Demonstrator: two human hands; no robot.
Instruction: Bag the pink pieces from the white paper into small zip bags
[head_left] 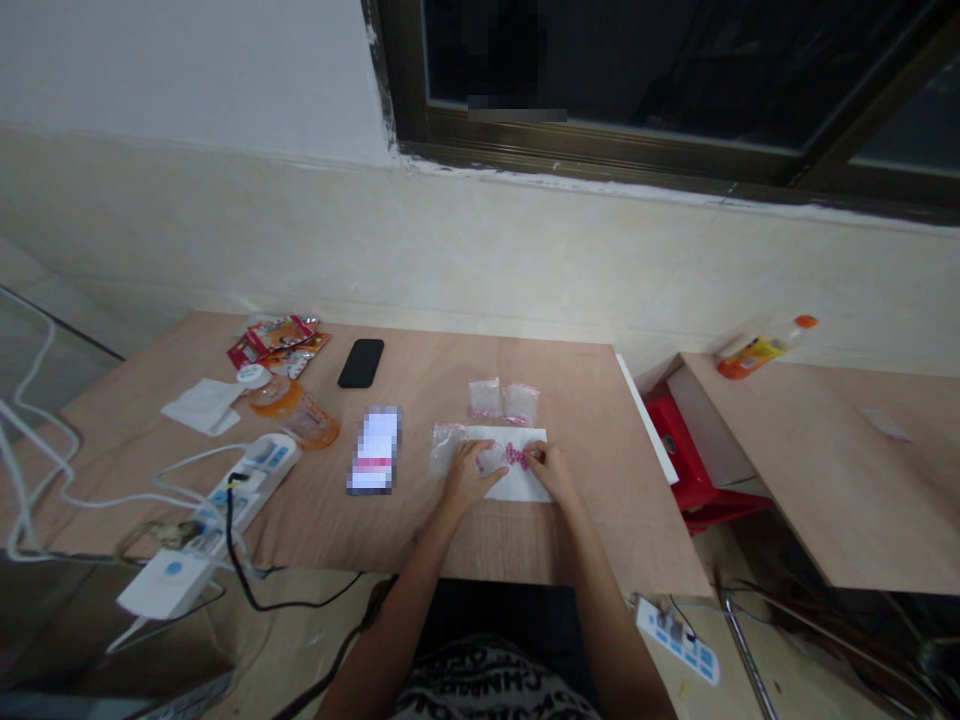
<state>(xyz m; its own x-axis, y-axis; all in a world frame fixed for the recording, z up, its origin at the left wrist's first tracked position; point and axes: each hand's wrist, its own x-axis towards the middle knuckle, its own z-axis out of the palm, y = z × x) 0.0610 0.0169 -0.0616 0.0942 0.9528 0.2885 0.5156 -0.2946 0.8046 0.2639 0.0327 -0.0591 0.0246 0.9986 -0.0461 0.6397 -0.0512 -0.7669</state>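
Note:
A white sheet of paper [517, 489] lies on the table under both hands, with a small heap of pink beads [516, 455] near its middle. My left hand [469, 478] rests at the paper's left side, its fingers curled and thumb reaching toward the beads. Between them is something pale and thin, too small to make out. My right hand [552, 470] touches the right edge of the heap with fingertips pinched together; whatever they hold is hidden. A clear plastic bag [444, 447] lies beside my left hand. Two small zip bags [484, 398] with pink bits sit behind the paper.
Left of the paper lie a lit phone [375, 450], a black phone [361, 363], an orange drink bottle [294, 408], snack packets [277, 342], a tissue [202, 405] and a power strip [247, 490] with cables. A red stool [679, 450] stands between the tables; another bottle [765, 348] lies right.

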